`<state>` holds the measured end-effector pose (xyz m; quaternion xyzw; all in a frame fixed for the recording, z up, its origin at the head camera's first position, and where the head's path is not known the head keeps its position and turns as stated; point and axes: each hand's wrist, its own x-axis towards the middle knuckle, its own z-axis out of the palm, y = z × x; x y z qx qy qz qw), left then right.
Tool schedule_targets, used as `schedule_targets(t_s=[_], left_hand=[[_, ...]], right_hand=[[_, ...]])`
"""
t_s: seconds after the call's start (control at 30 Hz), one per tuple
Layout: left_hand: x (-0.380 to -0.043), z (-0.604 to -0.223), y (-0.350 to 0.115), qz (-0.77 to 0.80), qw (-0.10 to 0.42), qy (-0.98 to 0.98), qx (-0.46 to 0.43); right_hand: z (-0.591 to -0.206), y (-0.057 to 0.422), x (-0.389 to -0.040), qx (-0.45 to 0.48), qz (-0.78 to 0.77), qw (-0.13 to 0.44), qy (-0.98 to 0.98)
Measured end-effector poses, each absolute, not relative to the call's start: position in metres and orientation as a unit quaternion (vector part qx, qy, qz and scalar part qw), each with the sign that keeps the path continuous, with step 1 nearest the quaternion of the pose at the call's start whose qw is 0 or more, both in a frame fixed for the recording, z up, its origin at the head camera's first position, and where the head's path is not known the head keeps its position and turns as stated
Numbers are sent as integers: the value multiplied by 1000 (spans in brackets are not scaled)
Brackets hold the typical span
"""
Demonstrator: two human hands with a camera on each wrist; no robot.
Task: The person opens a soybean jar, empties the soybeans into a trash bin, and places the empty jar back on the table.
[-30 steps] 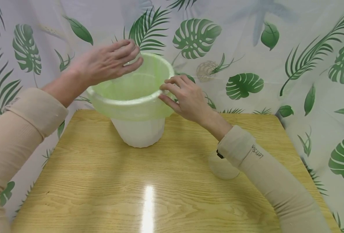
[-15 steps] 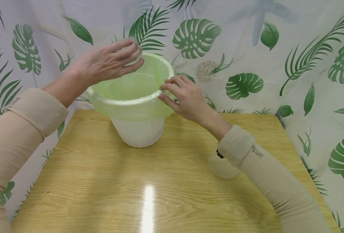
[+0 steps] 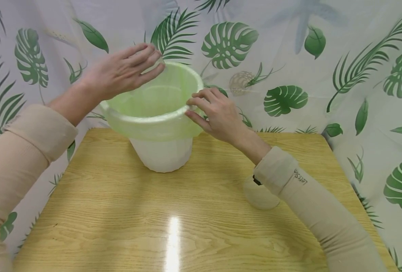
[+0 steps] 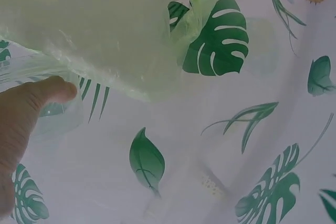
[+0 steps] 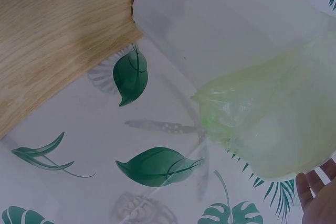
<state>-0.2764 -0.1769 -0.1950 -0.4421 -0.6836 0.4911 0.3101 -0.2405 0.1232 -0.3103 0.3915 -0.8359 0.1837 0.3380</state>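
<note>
A white trash bin stands on the wooden table, lined with a thin green trash bag whose edge is folded down over the rim. Above the far left of the rim, my left hand pinches thin film of the bag; its thumb lies against the see-through plastic in the left wrist view. At the right of the rim, my right hand holds the bag-covered edge, thumb outside and fingers over the top. The right wrist view shows the bag hanging loosely down the bin's outer wall.
A pale translucent round object lies on the table under my right forearm. Behind the table hangs a white curtain printed with green leaves, close to the bin.
My left hand shifts slightly back to the left with the film at its fingers. The right hand and the bin stay where they were.
</note>
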Motion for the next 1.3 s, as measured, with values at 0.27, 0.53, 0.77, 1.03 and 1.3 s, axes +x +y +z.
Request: schedule_targets(t_s=[0.27, 0.53, 0.77, 1.03, 1.3], left_hand=[[-275, -195, -189, 333, 241, -800, -436], [-272, -198, -200, 208, 222, -870, -389], [-271, -208, -209, 97, 260, -888, -367], [-264, -219, -220, -29, 266, -919, -289], [-250, -226, -221, -159, 269, -923, -224]], right_hand=[[-311, 122, -240, 391, 187, 341, -834], [-311, 122, -241, 390, 186, 338, -836], [-312, 122, -240, 387, 189, 337, -837], [-313, 121, -240, 386, 189, 338, -837], [-312, 122, -240, 384, 193, 337, -838]])
